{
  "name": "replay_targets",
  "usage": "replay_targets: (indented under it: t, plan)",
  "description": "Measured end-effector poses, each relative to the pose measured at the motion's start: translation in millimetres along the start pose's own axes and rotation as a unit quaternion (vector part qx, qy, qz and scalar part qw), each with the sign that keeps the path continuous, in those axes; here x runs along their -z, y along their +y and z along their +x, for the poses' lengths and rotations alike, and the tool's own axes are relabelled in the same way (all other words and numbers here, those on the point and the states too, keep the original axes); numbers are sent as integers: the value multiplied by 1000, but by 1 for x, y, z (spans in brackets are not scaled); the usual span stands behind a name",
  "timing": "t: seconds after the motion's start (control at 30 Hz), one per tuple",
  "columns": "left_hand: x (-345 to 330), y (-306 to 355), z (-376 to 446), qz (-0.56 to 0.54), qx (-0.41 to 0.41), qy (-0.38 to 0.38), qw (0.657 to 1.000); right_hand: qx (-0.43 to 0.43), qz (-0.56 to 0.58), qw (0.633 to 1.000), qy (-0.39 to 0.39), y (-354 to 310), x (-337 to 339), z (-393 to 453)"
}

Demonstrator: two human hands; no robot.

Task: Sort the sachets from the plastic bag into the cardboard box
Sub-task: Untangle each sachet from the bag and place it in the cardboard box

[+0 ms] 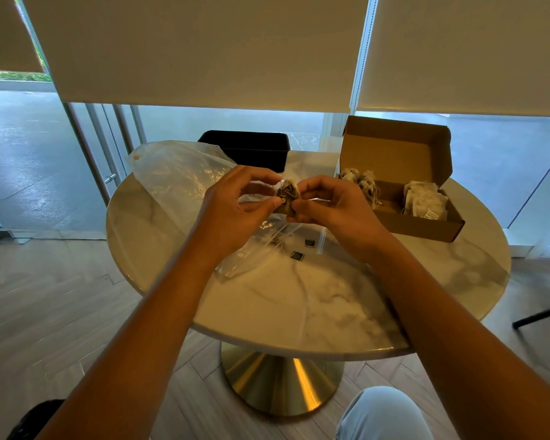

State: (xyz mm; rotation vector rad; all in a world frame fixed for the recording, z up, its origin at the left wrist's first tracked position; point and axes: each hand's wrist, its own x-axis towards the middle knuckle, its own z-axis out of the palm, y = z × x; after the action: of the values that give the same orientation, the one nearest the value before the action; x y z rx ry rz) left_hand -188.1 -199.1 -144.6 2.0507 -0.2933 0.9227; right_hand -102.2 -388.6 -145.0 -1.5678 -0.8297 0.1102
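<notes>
Plastic bag (175,179) lies on the table's (299,312) left half. My left hand (235,204) and right hand (334,204) together pinch one sachet (288,196) above it. Further right, the open cardboard box (404,185) holds two sachet piles (424,201).

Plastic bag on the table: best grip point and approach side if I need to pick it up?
Judgement: pinch the plastic bag at its far-left corner, coming from the left. That end lifts off the table as loose film, easy to pinch. Its near end lies flat, with small tags showing through it. Both hands, left hand and right hand, pinch a sachet over its right side.
</notes>
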Motion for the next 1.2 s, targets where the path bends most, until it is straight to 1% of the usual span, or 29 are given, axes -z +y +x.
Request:
replay_targets:
  t: [0.23, 0.43, 0.57, 0.63, 0.7, 0.77, 0.87, 0.93, 1.0, 1.1, 1.2]
  plan:
    - [-1, 0, 0, -9, 31, -11, 999, -2, -21, 1000, 5, 2, 0, 0]
    - [-6, 4, 1, -10, 33, -28, 999, 0, -47, 999, 9, 2, -1, -1]
    - [-10, 8, 5, -12, 33, -36, 999, 3, -48, 998, 28, -1, 2, -6]
    - [-13, 11, 8, -6, 31, -57, 998, 2, -71, 997, 39, -1, 3, -9]
    - [-15, 17, 13, 8, 47, -89, 995, -9, -93, 994, 56, -1, 8, -12]
    - [-18, 23, 24, 23, 54, -106, 993, -25, -87, 993, 74, -5, 20, -13]
    - [-30, 32, 44, 41, 36, -118, 991, -47, -121, 985, 117, -16, 48, -13]
    - [-44, 37, 56, 63, 21, -150, 986, -51, -155, 974, 156, -22, 70, -11]
    - [-61, 33, 65, 106, 8, -190, 976, -64, -176, 967, 171, -25, 90, -6]
    - [-80, 20, 64, 173, 14, -214, 961, -109, -232, 956, 140, -22, 111, 1]
    - [-88, 11, 54, 216, 22, -213, 953, -135, -338, 928, 79, -10, 119, 11]
